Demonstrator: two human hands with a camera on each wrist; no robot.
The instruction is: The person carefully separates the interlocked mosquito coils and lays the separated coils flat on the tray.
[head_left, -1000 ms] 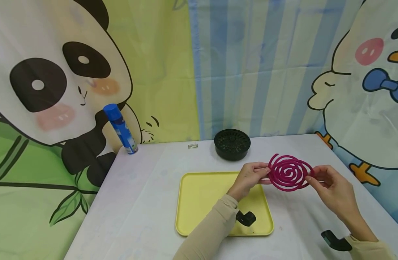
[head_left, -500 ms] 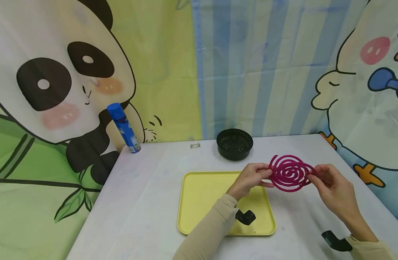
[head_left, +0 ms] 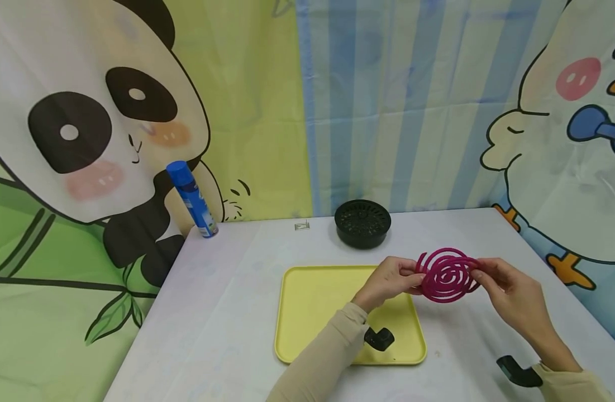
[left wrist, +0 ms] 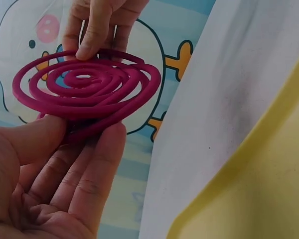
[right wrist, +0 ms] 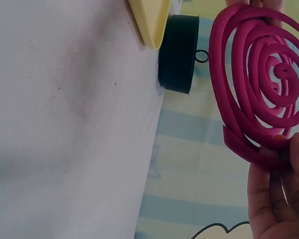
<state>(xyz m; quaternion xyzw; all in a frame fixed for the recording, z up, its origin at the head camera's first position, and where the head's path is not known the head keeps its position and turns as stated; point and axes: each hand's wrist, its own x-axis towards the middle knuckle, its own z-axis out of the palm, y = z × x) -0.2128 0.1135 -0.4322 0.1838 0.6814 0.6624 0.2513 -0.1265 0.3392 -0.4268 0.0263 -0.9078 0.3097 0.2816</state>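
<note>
1. The left hand pinches the near left edge of a magenta spiral coil, its thumb on top and its fingers underneath, as the left wrist view shows
2. The right hand pinches the opposite edge of the same coil, with the thumb laid against the spiral's face and the other fingers behind it
3. The coil is held up in the air between both hands, above the white table and just to the right of a yellow tray; its rings overlap, and in the right wrist view a cut end shows at the outer ring
4. The left forearm, in a beige sleeve, crosses over the tray
5. Behind the tray, near the table's back edge, sits a round black container with a patterned top; the right wrist view shows a small ring standing out from it
6. A small metal piece lies to the left of the container, and a blue spray can stands at the back left corner
7. Printed cloth with a panda and a white bird hangs around the table
</note>
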